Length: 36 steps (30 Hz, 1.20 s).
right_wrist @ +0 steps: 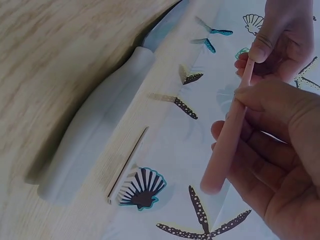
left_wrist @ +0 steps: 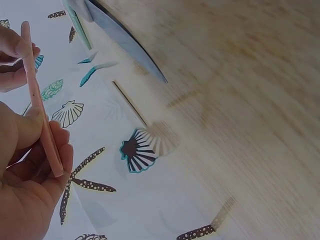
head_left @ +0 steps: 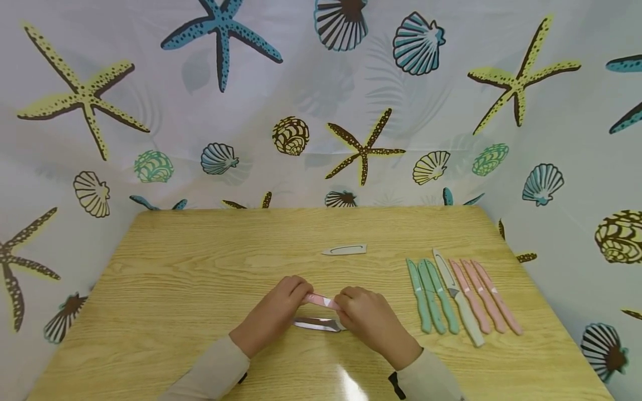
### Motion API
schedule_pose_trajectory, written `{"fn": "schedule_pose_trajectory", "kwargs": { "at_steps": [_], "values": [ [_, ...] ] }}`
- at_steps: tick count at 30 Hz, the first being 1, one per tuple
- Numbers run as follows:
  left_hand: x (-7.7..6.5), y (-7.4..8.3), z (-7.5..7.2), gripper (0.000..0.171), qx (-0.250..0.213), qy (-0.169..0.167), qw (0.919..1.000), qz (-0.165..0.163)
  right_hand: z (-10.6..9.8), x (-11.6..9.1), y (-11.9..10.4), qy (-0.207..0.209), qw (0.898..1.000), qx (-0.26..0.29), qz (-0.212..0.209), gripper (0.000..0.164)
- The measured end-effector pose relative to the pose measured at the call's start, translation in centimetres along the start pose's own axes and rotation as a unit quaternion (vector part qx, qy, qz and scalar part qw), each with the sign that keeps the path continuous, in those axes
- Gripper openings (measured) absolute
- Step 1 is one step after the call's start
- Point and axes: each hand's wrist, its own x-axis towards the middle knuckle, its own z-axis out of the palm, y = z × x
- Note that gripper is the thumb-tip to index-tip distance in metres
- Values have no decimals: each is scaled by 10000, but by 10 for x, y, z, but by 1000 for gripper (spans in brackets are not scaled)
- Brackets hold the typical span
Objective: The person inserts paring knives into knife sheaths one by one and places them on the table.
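Both hands hold a pink knife [head_left: 320, 301] in its pink sheath, raised over the table. My left hand [head_left: 278, 306] pinches the sheath end between thumb and fingers. At the other end, my right hand [head_left: 368, 317] grips the handle, which shows in the right wrist view as a rounded pink handle [right_wrist: 225, 155]. Just below the hands lies a white-handled knife [head_left: 317, 324] with its blade bare; the right hand partly covers its handle in the head view. Farther back on the table is a loose white sheath [head_left: 345, 250].
To the right lies a row of sheathed knives: three green knives [head_left: 432, 298], a longer white knife [head_left: 466, 312] and three pink knives [head_left: 484, 301]. The wooden table [head_left: 175, 267] is bounded at the back and sides by a shell-and-starfish cloth [head_left: 301, 83].
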Motion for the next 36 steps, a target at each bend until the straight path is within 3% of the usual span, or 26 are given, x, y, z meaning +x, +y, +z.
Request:
{"fn": "schedule_pose_trajectory", "kwargs": {
  "at_steps": [11, 17, 21, 29, 36],
  "values": [
    [10, 5, 10, 14, -247, -105, 9996, 63, -7, -15, 9, -219, 9990, 37, 383, 8],
    [12, 0, 17, 30, -557, -595, 9935, -789, -13, -37, 31, -259, 9955, 105, 903, 10],
    [6, -8, 16, 29, -625, -799, 9866, -1274, -17, -55, 48, -366, 9898, 215, 1362, 13],
    [6, -13, 15, 24, -686, -923, 9826, -1458, -42, -108, 97, -527, 9657, 204, 2536, 11],
    [6, -12, 15, 23, -686, -1037, 9810, -1490, -68, -151, 148, -514, 9263, 246, 3725, 23]
  ]
}}
